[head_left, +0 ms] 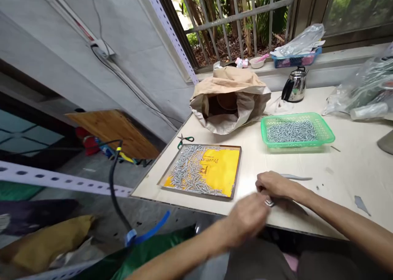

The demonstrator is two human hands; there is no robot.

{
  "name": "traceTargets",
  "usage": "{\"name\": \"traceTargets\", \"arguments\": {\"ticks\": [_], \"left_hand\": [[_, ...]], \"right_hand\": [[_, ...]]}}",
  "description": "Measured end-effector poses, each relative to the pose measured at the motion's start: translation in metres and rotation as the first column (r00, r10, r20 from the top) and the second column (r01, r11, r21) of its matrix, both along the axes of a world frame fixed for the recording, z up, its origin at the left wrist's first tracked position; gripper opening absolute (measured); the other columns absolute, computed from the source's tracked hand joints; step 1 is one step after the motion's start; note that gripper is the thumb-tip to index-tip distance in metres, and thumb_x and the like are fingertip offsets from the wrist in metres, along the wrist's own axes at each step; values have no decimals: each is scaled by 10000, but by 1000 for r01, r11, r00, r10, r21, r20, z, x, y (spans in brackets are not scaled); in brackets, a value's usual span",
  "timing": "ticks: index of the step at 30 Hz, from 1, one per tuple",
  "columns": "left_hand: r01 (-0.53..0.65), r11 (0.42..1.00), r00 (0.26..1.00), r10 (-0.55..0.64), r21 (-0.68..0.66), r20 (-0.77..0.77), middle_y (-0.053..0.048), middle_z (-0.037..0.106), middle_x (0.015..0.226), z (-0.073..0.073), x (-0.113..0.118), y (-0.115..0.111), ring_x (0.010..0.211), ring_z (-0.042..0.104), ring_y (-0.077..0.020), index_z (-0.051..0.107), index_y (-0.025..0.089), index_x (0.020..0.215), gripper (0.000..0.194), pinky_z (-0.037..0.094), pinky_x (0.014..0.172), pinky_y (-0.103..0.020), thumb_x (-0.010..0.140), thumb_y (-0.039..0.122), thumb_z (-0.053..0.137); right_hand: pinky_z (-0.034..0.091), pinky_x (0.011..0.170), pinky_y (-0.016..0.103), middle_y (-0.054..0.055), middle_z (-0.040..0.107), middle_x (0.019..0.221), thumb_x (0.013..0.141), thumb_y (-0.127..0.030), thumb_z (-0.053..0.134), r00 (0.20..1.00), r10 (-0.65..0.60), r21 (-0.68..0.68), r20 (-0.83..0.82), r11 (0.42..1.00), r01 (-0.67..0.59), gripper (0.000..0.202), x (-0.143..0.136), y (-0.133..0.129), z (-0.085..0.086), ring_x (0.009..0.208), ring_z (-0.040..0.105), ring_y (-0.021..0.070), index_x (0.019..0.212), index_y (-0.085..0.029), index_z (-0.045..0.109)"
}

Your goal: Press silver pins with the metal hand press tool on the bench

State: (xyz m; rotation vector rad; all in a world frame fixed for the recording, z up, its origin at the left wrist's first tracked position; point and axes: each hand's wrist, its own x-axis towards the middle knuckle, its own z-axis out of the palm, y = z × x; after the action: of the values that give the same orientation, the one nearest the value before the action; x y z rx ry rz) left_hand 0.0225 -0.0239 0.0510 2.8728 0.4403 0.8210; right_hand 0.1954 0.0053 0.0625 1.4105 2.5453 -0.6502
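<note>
My left hand (249,215), blurred by motion, is curled at the table's front edge. My right hand (273,184) is closed just beyond it, low over the tabletop, and what its fingers hold is hidden. A small shiny metal piece (269,202) shows between the two hands; I cannot tell which one grips it. To the left lies a shallow tray (237,171) with a yellow printed sheet (224,165) and many small silver metal pins (192,169). Behind my right hand, a green plastic basket (327,134) holds more such pins. A thin grey strip (296,177) lies beside my right hand.
An open brown paper bag (227,79) stands at the back, with green-handled scissors (186,140) at the left edge. A metal kettle (296,85) and a clear plastic bag (365,87) sit further right. A grey scrap (362,205) lies at front right.
</note>
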Motion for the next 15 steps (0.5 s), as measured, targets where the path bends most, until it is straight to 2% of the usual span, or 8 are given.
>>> {"name": "traceTargets", "arguments": {"ticks": [2,5,7,12,14,15], "left_hand": [[70,997,993,-73,-35,-91,-128,634,1017,-9,22,-27,972,567,-182,559,139,905,195,479,854,-298,889,119,365],[31,993,974,-56,-116,-220,-89,632,915,-25,43,-36,886,565,-180,546,142,887,190,490,805,-288,879,88,363],[6,991,961,-43,-134,-272,-84,625,954,-34,49,-33,915,554,-188,540,142,924,173,484,832,-297,868,80,389],[19,990,955,-60,-140,-290,-117,599,1094,-65,52,-38,1070,517,-233,531,137,1051,258,431,948,-364,818,76,437],[-13,987,961,-31,-158,-276,-118,600,1104,-75,54,-44,1060,529,-242,522,136,1111,341,447,918,-371,791,65,430],[-29,985,967,-16,-172,-256,-113,603,1097,-76,55,-47,1034,540,-241,526,141,1114,360,460,891,-367,779,58,421]], "right_hand": [[300,525,248,26,671,742,788,-200,607,1000,5,18,12,1000,-5,91,-2,1,3,652,578,141,777,-188,697],[333,567,249,45,696,870,851,-181,532,999,-4,72,33,997,1,165,1,-4,5,762,617,160,891,-188,692],[348,585,248,39,695,917,870,-172,509,999,21,103,27,994,-24,183,6,-9,6,808,625,163,930,-199,679],[375,651,276,24,685,867,852,-158,553,987,158,180,8,971,-157,106,0,-19,9,734,615,149,844,-195,652],[379,667,269,15,674,878,880,-168,521,983,178,285,-56,946,-155,114,-10,-22,12,727,593,128,885,-195,631],[378,656,263,14,667,869,901,-172,486,976,188,382,-111,915,-133,137,-15,-21,16,718,580,121,909,-192,621]]}}
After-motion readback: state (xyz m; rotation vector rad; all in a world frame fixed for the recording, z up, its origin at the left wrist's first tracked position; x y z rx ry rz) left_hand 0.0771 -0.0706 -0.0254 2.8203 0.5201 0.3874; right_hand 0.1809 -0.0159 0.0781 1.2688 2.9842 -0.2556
